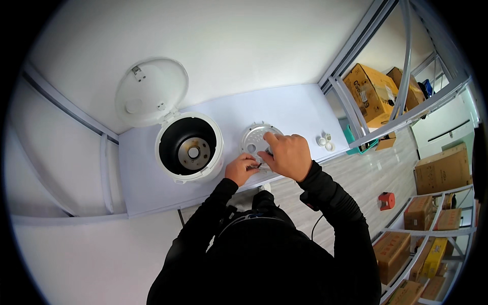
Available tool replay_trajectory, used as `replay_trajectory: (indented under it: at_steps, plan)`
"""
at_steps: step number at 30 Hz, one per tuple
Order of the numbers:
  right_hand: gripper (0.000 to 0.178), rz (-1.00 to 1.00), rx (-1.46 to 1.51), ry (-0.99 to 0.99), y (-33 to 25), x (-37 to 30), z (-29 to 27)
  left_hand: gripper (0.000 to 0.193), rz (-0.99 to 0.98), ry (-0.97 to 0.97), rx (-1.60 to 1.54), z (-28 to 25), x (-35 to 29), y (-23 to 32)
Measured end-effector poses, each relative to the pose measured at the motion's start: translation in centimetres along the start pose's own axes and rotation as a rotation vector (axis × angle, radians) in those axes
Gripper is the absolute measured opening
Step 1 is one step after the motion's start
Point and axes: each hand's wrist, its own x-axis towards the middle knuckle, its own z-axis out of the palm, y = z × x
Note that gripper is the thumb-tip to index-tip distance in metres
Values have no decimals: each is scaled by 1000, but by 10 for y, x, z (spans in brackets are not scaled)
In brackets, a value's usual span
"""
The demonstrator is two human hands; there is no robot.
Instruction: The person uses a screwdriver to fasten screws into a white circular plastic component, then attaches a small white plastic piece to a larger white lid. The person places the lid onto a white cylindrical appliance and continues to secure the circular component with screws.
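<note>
A round silver metal plate with holes, like an inner lid, lies near the front edge of the white table. My right hand reaches over its right side, fingers curled; whatever they grip is hidden. Beside the plate's lower left edge, my left hand is closed in a pinch. A small dark piece shows at its fingertips, too small to name. Left of my hands stands a white rice cooker. Its lid is tipped back, and the heating plate shows at the bottom of the dark cavity.
Several small white round parts sit near the right end of the table. Beyond that end are a metal frame, a teal basket and a yellow box. Shelves with cardboard boxes and a red stool are at lower right.
</note>
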Motion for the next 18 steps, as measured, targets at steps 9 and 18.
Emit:
replay_trajectory:
  at_steps: [9,18]
  plan:
    - [36,-33,-54,12,-5,1,-2,22,38,34,20,4,0,-10]
    - [38,53,-17,-138,-1,5,-6,21,8,10,30,1,1,-2]
